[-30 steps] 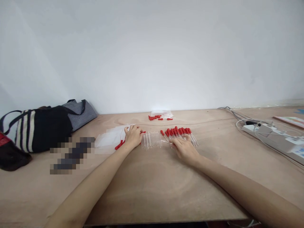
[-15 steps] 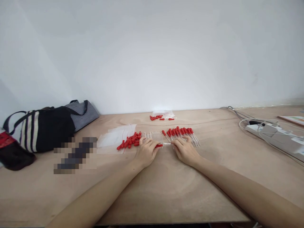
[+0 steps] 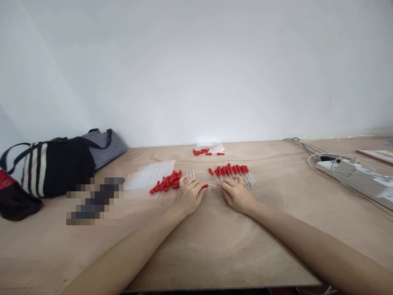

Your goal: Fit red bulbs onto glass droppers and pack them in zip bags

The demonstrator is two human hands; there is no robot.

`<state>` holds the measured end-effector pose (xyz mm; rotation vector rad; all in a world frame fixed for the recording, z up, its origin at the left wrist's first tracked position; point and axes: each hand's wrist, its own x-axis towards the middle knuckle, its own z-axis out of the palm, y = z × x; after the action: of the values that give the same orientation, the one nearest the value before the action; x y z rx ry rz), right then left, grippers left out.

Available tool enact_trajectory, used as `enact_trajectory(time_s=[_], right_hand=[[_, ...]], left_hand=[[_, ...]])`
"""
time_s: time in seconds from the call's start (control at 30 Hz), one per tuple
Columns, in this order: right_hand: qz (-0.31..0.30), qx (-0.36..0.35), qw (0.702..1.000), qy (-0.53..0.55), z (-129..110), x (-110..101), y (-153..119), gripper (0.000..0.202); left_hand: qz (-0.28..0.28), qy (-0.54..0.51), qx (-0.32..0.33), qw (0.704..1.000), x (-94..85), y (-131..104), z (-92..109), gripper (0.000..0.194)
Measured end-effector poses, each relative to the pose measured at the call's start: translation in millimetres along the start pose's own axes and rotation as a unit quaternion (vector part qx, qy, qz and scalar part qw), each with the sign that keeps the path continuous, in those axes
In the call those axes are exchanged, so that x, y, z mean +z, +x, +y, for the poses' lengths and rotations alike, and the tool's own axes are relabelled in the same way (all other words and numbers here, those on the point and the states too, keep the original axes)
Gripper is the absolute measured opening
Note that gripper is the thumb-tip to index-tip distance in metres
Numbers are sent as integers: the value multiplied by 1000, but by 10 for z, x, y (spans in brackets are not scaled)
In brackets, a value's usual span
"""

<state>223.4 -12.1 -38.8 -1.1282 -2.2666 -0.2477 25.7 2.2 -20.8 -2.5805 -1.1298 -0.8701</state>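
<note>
My left hand is closed on a red rubber bulb, whose open end points right. Facing it, my right hand pinches a clear glass dropper tube. The tube's left end meets the bulb; how deep it sits inside I cannot tell. Beyond my left hand lies a row of bare glass tubes, with a pile of loose red bulbs to its left. Past my right hand, several droppers with red bulbs lie side by side, their tubes slanting toward me.
Clear zip bags lie left of the bulbs. More bulbs and a bag sit near the wall. At left are a black striped bag, a dark bottle and a blurred patch. A power strip with cables is at right.
My hands have come slightly closer together, and less of the bulb and tube shows between them. The view has shifted a little; the piles look the same.
</note>
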Motion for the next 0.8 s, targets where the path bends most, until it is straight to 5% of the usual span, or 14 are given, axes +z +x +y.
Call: enact_trajectory(time_s=[0.8], right_hand=[[51,-52,997,12,48,59,113,24]], left_hand=[[-33,-36,7,999,12,26,-52,18]])
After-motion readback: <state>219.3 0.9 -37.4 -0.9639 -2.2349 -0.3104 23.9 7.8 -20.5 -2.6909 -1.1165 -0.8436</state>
